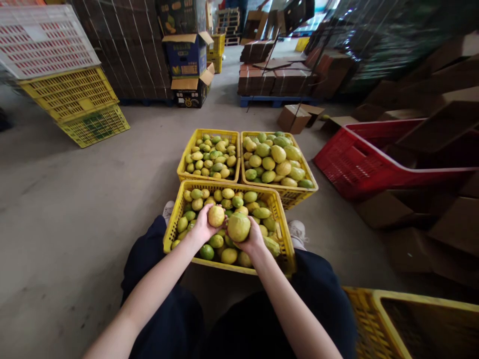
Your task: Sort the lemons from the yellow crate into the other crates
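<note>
My left hand [202, 228] is closed around a yellow lemon [216, 216]. In my right hand [255, 239] is a larger, greener lemon [238, 227] with bumpy skin. Both hands are side by side above a yellow plastic crate [220, 265], which stands between my feet and holds many green and yellow lemons. Behind it are two more yellow crates: the left one [181, 167] has smaller lemons, and the right one [295, 199] is heaped with larger ones. Palms and forearms hide part of the near crate's fruit.
A red crate [346, 164] stands at right among loose cardboard boxes [452, 229]. Another yellow crate [368, 319] is by my right leg. Stacked crates [75, 94] stand at left. Printed cartons [187, 60] and a blue pallet of flat cardboard [277, 82] are further back.
</note>
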Available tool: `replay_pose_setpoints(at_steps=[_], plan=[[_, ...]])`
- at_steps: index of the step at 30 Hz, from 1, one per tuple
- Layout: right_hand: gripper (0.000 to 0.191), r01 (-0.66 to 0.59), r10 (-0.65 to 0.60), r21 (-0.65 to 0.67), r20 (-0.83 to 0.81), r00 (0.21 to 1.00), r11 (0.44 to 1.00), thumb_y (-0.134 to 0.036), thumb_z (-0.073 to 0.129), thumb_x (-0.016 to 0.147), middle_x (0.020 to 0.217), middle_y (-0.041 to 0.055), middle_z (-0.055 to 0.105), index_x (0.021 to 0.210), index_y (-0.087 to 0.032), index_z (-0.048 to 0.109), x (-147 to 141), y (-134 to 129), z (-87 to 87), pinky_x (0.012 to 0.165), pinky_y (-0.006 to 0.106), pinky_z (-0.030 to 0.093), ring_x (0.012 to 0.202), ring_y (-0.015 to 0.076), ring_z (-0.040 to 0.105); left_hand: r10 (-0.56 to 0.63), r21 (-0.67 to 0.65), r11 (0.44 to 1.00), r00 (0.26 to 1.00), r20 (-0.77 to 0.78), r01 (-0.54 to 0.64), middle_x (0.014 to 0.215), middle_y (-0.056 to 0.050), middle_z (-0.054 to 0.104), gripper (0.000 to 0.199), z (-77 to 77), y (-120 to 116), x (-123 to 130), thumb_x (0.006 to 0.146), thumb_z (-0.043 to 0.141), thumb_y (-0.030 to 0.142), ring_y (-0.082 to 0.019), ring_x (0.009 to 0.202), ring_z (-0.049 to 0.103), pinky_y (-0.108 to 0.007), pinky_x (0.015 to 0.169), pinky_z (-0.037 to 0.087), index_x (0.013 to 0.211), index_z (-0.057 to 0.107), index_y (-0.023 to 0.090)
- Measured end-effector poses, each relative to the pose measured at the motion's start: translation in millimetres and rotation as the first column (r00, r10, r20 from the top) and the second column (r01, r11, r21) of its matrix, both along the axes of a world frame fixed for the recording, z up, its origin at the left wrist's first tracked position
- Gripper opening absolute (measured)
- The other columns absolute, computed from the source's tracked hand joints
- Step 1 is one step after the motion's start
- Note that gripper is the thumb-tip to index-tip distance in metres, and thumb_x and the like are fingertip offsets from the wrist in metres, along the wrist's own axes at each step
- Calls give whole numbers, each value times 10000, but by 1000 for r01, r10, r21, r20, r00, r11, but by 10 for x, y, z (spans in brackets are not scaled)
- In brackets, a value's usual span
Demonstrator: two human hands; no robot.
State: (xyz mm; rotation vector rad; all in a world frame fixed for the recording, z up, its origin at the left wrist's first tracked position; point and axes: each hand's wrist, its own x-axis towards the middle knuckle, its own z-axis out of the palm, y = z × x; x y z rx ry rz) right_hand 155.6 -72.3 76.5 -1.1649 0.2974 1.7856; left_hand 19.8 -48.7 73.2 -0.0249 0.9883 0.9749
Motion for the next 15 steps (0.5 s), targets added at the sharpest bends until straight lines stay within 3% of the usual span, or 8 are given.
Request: replay_pose_setpoints(at_steps=[3,5,6,8,10,13,15], plan=[[200,1,-2,-20,-12,1000,1000,-350,467,915,683,32,647,836,-220,596,62,34,31,735,427,578,758,236,665,-43,90,994,984,-171,59,863,-43,653,221,-90,-64,44,936,482,356,-155,738,655,-265,696,574,1007,594,178],[201,44,-44,-24,9,999,999,-345,458,916,689,31,644,834,-225,597,163,76,55,741,433,578,753,237,656,-215,141,947,897,-385,288,929,-31,650,213,-173,-161,93,933,490,356,-153,808,659,-250,705,570,1063,572,209],[197,75,-75,-18,25,997,997,-339,453,915,698,29,649,839,-230,599,229,99,70,739,434,578,749,236,653,-340,118,887,804,-488,447,944,-23,648,213,-215,-226,118,929,498,353,-154,820,657,-253,698,569,1083,565,221],[211,142,-143,14,47,989,990,-337,433,920,725,26,663,865,-241,612,381,141,107,730,434,580,737,232,649,-563,18,715,591,-578,699,903,-8,647,209,-302,-384,157,886,575,347,-162,787,651,-284,685,575,1048,585,215],[252,208,-211,50,58,976,977,-345,399,930,745,25,674,909,-252,632,531,165,154,713,432,586,718,228,648,-705,-56,534,408,-580,843,817,4,641,230,-392,-559,172,762,727,303,-173,726,640,-328,675,584,934,623,193],[272,278,-284,80,74,956,957,-341,385,926,727,21,664,939,-274,649,698,167,226,670,415,589,674,223,643,-774,-197,214,43,-631,957,773,8,622,301,-518,-753,139,594,850,260,-188,673,620,-383,649,593,801,644,187],[267,285,-291,83,77,954,955,-340,390,923,731,24,663,942,-277,650,758,156,262,633,392,584,662,218,646,-745,-291,70,-144,-652,954,778,-1,623,313,-538,-737,70,565,872,285,-206,680,628,-383,620,593,766,653,187]])
